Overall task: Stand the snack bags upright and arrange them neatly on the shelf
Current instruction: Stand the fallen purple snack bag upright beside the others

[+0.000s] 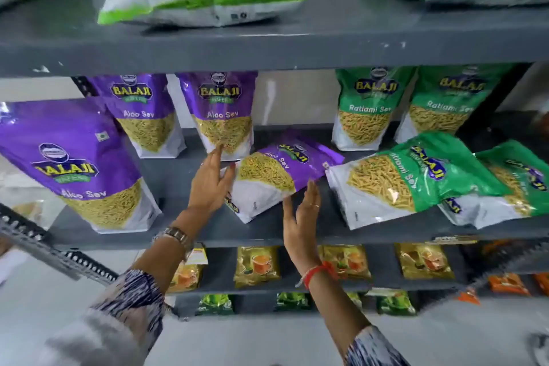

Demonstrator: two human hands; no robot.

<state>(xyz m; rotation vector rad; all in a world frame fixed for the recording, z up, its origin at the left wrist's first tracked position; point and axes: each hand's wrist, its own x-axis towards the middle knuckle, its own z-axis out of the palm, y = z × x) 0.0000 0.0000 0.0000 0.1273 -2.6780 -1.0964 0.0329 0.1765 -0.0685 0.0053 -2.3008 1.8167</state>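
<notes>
Dark grey shelf (297,229), matte board, chipped front edge above; pale floor below. Glossy purple Aloo Sev bag (276,175) lies tilted on its back mid-shelf, pouch base toward the front. Left hand (211,184) spread, fingers at the bag's left edge. Right hand (301,217) open, fingertips at its lower edge. Green Ratlami Sev bags (416,178) lie toppled just beside.

My Aloo Sev bags (285,169) are purple over white, with yellow sev showing. The Ratlami Sev bags (410,175) are green, the shelf (267,232) dark grey. My sleeves (133,303) carry blue-and-white streaks.
</notes>
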